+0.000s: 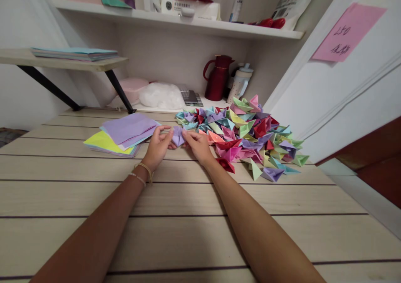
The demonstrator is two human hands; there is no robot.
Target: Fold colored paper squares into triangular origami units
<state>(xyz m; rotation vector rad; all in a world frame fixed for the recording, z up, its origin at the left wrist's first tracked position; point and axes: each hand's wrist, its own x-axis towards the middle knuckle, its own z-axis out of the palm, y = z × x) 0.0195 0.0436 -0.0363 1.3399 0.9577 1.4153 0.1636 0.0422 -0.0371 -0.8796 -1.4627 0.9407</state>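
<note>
A small folded piece of purple paper is held between my two hands, a crease running down its middle. My left hand pinches its left side with thumb and fingers. On the opposite side, my right hand grips the right edge between thumb and fingertips. Just left of my left hand lies a stack of coloured paper sheets, purple on top with yellow and blue showing beneath. To the right of my right hand spreads a heap of folded paper boats in many colours.
The slatted wooden table runs under both arms. A dark red jug and a pale bottle stand at the back, beside a white plastic bag. More paper sheets lie on a raised shelf at left.
</note>
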